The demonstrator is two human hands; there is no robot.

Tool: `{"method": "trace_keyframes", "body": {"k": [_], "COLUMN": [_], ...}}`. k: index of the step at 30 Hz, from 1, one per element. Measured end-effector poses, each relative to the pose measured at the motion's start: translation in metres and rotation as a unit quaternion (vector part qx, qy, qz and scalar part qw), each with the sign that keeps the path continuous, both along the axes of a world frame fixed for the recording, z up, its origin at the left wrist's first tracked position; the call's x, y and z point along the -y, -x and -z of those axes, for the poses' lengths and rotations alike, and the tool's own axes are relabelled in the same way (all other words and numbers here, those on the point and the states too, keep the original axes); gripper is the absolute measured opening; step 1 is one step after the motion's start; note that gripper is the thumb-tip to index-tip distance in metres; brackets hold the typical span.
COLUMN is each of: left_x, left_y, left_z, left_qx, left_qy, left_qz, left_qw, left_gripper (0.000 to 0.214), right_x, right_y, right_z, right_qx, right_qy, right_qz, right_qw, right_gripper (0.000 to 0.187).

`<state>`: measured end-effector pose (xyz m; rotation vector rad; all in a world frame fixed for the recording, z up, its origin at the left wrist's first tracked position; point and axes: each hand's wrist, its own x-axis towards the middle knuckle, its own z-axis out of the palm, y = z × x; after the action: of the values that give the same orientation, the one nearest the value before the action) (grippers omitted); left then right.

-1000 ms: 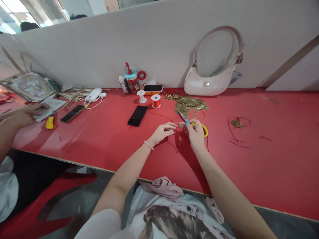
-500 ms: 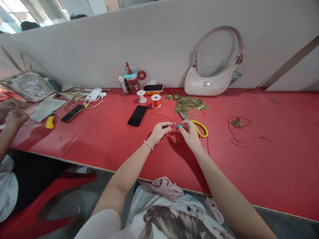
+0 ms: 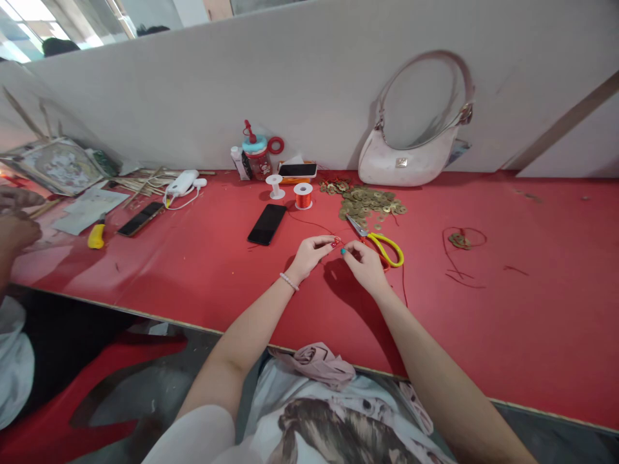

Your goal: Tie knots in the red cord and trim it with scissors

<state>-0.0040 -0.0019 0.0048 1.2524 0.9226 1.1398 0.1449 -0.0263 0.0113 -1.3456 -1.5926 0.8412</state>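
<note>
My left hand [image 3: 312, 252] and my right hand [image 3: 365, 263] meet over the red table [image 3: 507, 322], fingertips pinched together on a thin red thread [image 3: 314, 225] that runs back to an orange spool [image 3: 303, 195]. What sits between the fingertips is too small to make out. Yellow-handled scissors [image 3: 382, 241] lie on the table just behind my right hand, untouched. A heap of brass coins [image 3: 370, 201] lies behind the scissors.
A black phone [image 3: 267, 224] lies left of my hands, an empty white spool [image 3: 275, 186] behind it. A white handbag [image 3: 416, 158] leans on the back wall. A coin on a red thread loop [image 3: 459, 240] lies right. Another person's hands [image 3: 17, 222] work far left.
My right hand has let go of the scissors, which now lie on the table, and has moved left to meet my left hand. The other person's hands have drawn back to the left.
</note>
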Motion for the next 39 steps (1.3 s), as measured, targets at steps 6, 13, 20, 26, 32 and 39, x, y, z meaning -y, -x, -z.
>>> {"method": "trace_keyframes", "body": {"k": [6, 13, 20, 26, 32, 39], "left_x": [-0.0004, -0.0003, 0.0003, 0.0022, 0.0030, 0.0015], "left_y": [-0.0005, -0.0002, 0.0001, 0.0005, 0.0004, 0.0006], "left_z": [0.0003, -0.0003, -0.0008, -0.0050, -0.0075, -0.0070], "left_qx": [-0.011, -0.016, -0.025, -0.029, -0.033, -0.032], "left_qy": [-0.012, -0.026, -0.022, -0.016, 0.001, 0.021], "left_qz": [-0.007, -0.011, -0.008, -0.013, -0.022, -0.040], "left_qw": [1.000, 0.999, 0.999, 0.999, 0.999, 0.998], "left_gripper": [0.027, 0.026, 0.027, 0.026, 0.027, 0.029], "right_x": [-0.0007, -0.0014, -0.0023, -0.0015, -0.0011, -0.0002], "right_y": [-0.0004, -0.0021, -0.0031, -0.0033, -0.0034, -0.0031], "right_z": [0.0026, 0.0059, 0.0066, 0.0038, 0.0030, 0.0006], "right_qx": [0.010, 0.007, 0.008, 0.020, 0.045, 0.079], "right_qy": [0.000, 0.007, 0.005, 0.008, -0.002, -0.010], "right_qz": [0.000, 0.014, 0.022, 0.038, 0.050, 0.045], "right_qw": [1.000, 1.000, 1.000, 0.999, 0.998, 0.996], "right_gripper": [0.009, 0.010, 0.010, 0.011, 0.011, 0.012]}}
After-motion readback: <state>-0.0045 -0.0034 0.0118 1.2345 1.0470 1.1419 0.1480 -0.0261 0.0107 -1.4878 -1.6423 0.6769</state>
